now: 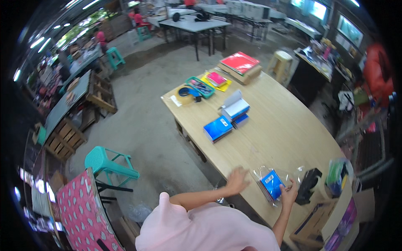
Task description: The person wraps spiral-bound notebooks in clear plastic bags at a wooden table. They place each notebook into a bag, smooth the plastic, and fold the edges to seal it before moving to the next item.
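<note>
On the near part of the wooden table, a stack of blue-covered notebooks (271, 184) lies in a clear plastic bag (260, 170). My right hand (289, 192) grips its right edge, thumb on the blue cover. At the table's near left edge is my left hand (237, 180), smeared by motion, with nothing visible in it. Farther up the table lies another stack of blue notebooks (218, 129). Beside that, a further pile (235, 109) has a cover or clear wrapping standing up from its top.
A black tape dispenser (309, 186) stands right of my right hand, near a cardboard box (314, 221). Tape rolls (184, 95), a green tray (200, 87) and a red-topped stack (240, 62) sit toward the table's far end. A teal stool (109, 163) stands on the left.
</note>
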Motion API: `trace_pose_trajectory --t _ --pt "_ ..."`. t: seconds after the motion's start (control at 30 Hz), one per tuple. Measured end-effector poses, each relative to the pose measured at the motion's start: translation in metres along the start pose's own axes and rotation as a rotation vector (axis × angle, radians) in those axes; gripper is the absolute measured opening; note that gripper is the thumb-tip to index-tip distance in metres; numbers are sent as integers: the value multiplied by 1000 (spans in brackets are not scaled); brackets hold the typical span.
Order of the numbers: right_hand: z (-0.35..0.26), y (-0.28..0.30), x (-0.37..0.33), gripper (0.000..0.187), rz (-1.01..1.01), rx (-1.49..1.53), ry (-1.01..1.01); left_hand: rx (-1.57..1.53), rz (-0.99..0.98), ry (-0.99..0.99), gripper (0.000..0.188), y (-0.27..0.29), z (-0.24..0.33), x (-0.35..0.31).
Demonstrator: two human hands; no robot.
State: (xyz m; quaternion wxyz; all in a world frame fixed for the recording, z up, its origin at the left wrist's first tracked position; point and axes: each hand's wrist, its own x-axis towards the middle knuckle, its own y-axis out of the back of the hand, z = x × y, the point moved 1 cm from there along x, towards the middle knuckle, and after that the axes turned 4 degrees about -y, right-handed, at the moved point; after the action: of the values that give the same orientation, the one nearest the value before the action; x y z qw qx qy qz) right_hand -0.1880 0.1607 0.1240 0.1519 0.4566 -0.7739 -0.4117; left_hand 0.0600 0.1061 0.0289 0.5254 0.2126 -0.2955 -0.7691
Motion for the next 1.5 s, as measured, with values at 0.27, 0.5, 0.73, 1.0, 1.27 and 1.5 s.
trace_pose_trajectory --t 0.27,0.5,0.73,1.0,1.27,1.5 --pt "22 -71 101 58 -429 -99 128 -1306 -501 598 79 -61 59 22" --pt "-1 -34 38 80 -189 391 230 -959 30 24 103 -65 76 24" --pt "40 -100 10 98 -117 1049 345 -596 134 -419 112 -39 59 33" --pt "14 -118 -2 114 36 926 388 -706 72 -510 117 -35 40 28" --pt "2 -49 -24 94 467 310 607 -406 394 -514 83 -2 58 17" --pt "-77 34 -34 25 145 -370 741 -476 196 -632 39 11 59 20"
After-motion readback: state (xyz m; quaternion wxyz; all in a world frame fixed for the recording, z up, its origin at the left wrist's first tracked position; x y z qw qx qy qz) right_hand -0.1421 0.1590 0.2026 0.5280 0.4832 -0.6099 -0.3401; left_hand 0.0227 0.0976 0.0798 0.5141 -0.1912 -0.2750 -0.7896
